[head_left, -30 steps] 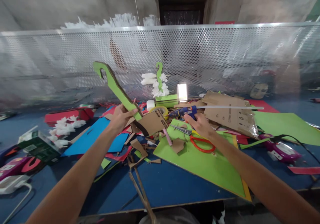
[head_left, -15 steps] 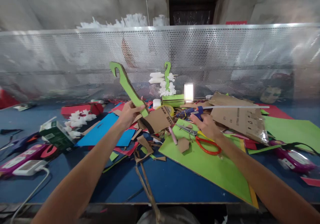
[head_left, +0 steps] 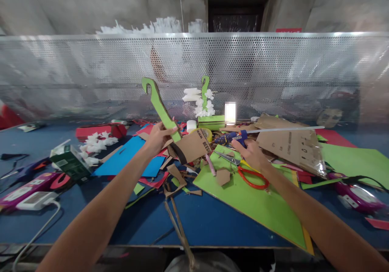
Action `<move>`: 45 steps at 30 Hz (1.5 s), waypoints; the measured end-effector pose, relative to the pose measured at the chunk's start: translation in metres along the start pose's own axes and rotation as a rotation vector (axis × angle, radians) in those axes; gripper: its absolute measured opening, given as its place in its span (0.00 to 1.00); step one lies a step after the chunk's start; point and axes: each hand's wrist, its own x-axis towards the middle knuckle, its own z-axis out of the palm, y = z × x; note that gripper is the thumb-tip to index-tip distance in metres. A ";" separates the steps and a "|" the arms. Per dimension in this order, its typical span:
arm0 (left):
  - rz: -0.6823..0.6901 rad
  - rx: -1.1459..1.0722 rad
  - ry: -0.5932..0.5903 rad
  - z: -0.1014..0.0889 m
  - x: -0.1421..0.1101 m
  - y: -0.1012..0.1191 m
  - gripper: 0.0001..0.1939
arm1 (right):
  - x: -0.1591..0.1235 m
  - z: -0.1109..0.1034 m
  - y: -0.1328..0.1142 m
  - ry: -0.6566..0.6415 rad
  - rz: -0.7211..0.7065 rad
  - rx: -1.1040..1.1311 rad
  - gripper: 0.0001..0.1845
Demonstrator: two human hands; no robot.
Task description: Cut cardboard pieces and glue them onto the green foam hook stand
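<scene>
Pinched in my left hand is a green cardboard hook shape, held upright and leaning left, its curved end at the top. My right hand is closed around a blue glue gun, its nozzle facing left and a long clear glue stick sticking out the back. Between the hands lies a printed brown cardboard piece. Scissors with red and yellow handles rest on a green sheet just under my right hand. Behind stands another green hook piece with white paper flowers.
Cardboard scraps and a blue sheet cover the middle. At left are a green box, white flowers and a power strip. A flattened cardboard sheet lies at right. A perforated metal panel borders the back.
The green hook shape in my left hand has tipped to a steeper angle, its curved top moving right. My right hand holds the glue gun in nearly the same place.
</scene>
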 end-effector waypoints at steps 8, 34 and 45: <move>-0.023 0.026 -0.027 0.001 -0.001 0.000 0.24 | -0.001 0.001 -0.004 0.040 0.002 0.000 0.30; -0.036 0.109 -0.166 0.000 -0.003 -0.005 0.23 | -0.006 0.006 -0.009 0.068 -0.054 0.102 0.33; -0.031 0.080 -0.178 -0.002 -0.004 -0.003 0.22 | -0.007 0.002 -0.012 0.026 -0.079 0.059 0.31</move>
